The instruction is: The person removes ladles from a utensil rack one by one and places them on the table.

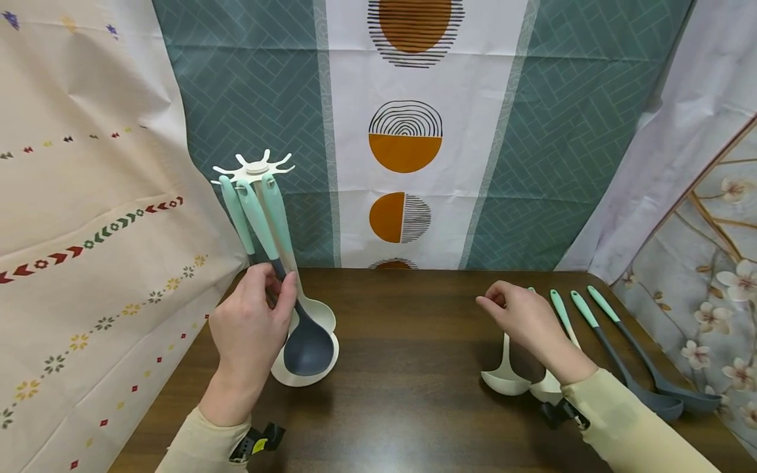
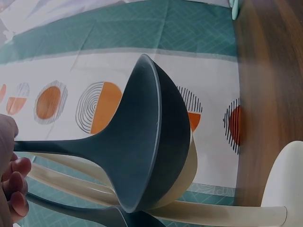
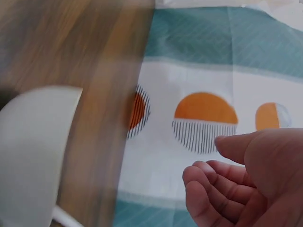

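A white rack (image 1: 255, 168) with hooks on top stands at the table's back left, and three mint-handled utensils hang from it. My left hand (image 1: 276, 293) grips the shaft of the hanging dark grey ladle (image 1: 307, 348), whose bowl sits over the rack's round base (image 1: 322, 378). In the left wrist view the dark ladle (image 2: 142, 137) fills the frame, with cream utensils (image 2: 71, 182) behind it and my fingers (image 2: 14, 184) at the left edge. My right hand (image 1: 499, 307) hovers with loosely curled fingers (image 3: 218, 189) and an empty palm, just above a white ladle (image 1: 505, 378) lying on the table.
On the dark wooden table (image 1: 408, 394), right of my right hand, lie a second white spoon (image 1: 547, 389) and two dark grey utensils (image 1: 641, 387) with mint handles. Patterned cloths hang behind and on both sides. The white ladle's bowl (image 3: 33, 151) looks blurred.
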`<state>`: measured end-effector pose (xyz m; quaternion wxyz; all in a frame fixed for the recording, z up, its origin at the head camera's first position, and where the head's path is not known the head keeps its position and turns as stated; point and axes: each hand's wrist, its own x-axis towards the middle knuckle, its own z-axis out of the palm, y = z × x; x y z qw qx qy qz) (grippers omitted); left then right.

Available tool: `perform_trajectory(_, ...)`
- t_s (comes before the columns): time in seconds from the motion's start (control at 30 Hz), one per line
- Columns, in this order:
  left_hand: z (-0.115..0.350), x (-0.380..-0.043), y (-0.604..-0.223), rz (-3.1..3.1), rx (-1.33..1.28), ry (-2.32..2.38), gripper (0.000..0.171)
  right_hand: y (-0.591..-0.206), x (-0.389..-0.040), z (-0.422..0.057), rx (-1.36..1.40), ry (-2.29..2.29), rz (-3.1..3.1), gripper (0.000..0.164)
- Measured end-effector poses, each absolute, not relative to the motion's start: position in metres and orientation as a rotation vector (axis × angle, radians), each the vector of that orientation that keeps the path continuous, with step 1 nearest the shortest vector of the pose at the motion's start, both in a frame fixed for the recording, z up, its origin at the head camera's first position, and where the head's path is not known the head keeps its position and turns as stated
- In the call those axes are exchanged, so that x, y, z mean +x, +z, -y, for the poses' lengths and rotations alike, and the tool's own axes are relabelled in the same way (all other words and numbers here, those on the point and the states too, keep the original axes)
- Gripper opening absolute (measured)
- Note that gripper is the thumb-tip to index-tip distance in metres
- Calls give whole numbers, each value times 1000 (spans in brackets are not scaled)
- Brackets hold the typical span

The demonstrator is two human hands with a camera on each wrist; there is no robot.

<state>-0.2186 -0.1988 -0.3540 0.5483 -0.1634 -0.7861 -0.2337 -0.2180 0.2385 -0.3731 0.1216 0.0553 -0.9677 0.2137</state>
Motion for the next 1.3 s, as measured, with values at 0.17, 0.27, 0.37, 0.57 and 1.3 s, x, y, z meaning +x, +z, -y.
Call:
perform_trajectory(0.17,200,-219,-354,1856,-375,-557,37,-369,-221,-218,212,629,2796,21)
perform_trajectory(0.27,202,-219,-353,1848,-370,-559,38,-370,-221,-206,243,652,2771,20)
perform_trajectory(0.37,203,-220,-352,1840,-368,-560,36,-373,-220,-194,261,688,2764,19)
perform_trajectory(0.57,206,-219,-349,1828,-345,-564,33,-374,-221,-171,313,723,2742,15)
perform_trajectory(1.3,223,-220,-345,1913,-207,-562,27,-357,-230,-75,521,915,2646,16)
